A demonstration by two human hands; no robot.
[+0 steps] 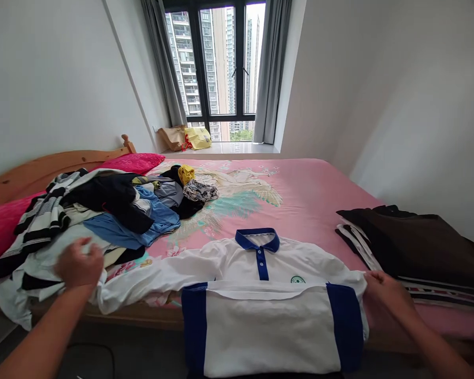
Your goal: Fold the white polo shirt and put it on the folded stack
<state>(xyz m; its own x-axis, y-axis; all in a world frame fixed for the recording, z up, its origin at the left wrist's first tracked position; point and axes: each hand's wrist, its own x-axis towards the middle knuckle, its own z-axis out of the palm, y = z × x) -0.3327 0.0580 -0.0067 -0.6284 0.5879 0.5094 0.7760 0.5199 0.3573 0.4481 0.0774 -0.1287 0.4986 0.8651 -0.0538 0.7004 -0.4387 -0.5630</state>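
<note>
A white long-sleeved polo shirt (237,263) with a blue collar and blue button placket lies at the bed's near edge. Its lower part is folded up over the front, with a blue panel at each side. My right hand (385,288) pinches the shirt's right edge by the sleeve. The other sleeve stretches out to the left, its end close to my left hand (80,266). That hand hovers, slightly blurred, in front of the clothes pile, fingers loosely curled and apart, with nothing visible in them.
A heap of loose clothes (114,205) covers the bed's left side beside pink pillows (130,163). Folded dark clothes (430,242) are stacked at the right. Under them is a pink patterned bedsheet (300,195). Bags (197,138) stand on the windowsill.
</note>
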